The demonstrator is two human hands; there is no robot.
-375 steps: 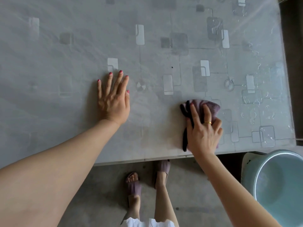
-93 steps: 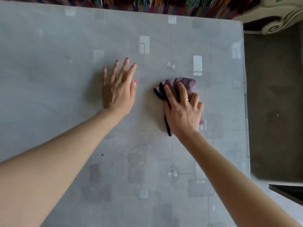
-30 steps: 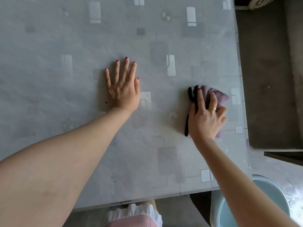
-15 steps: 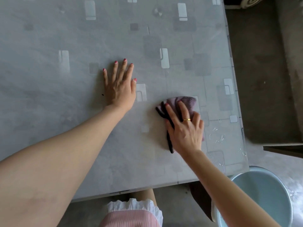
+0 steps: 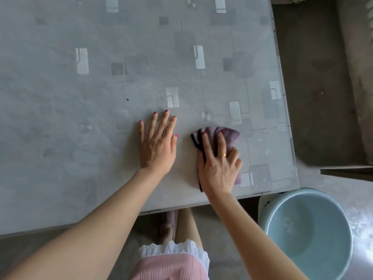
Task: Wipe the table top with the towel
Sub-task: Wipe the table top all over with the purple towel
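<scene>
A grey table top (image 5: 101, 118) with a pattern of pale squares fills most of the view. A bunched purple towel with black edging (image 5: 228, 134) lies on it near the front right corner. My right hand (image 5: 219, 166) presses down on the towel, fingers spread over it, a gold ring on one finger. Just left of it, my left hand (image 5: 156, 146) lies flat on the bare table with fingers apart, holding nothing. Part of the towel is hidden under my right palm.
A pale blue plastic basin (image 5: 308, 231) stands on the floor below the table's front right corner. Water droplets (image 5: 264, 146) glisten on the table near its right edge. Grey concrete floor (image 5: 314, 98) lies to the right. My legs and a pink skirt show under the front edge.
My right hand has drawn the towel back toward the front edge of the table, closer to my left hand. The left hand stays flat on the table.
</scene>
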